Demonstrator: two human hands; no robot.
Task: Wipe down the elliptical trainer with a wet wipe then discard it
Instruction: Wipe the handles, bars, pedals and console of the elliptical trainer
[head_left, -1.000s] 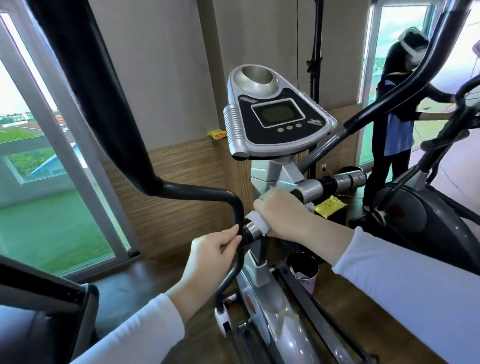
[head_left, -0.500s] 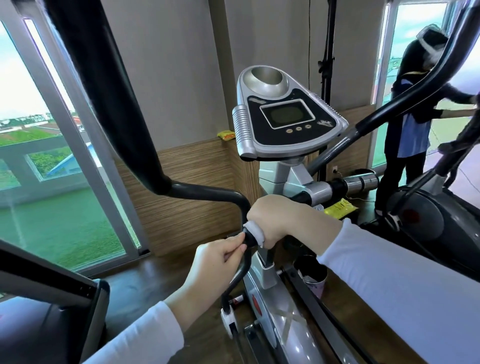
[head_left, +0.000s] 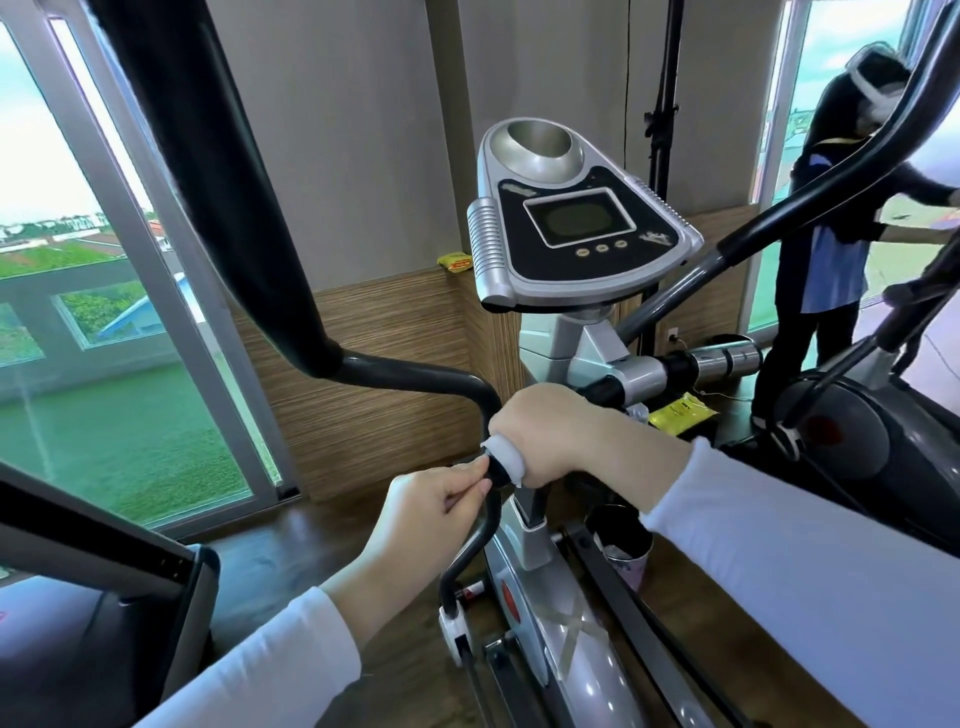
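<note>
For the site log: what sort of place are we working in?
Likely a small gym or fitness room: the elliptical trainer in front, a second exercise machine on the right, and another person standing beside it.

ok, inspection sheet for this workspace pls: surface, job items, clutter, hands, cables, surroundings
Surface: dark wood floor, glossy; no spills seen.
Job's things: wet wipe wrapped round the handlebar of the elliptical trainer; small bin on the floor beside the frame.
Clutter: yellow packet on the floor behind the trainer; second yellow packet on the wall ledge.
Grippers: right hand grips the wipe round the handlebar; left hand fingers pinch the bar's end.
Cables: thin black cable running down the wall beside a black stand.
Surroundings: large window on the left; second person at a second machine on the right.
</note>
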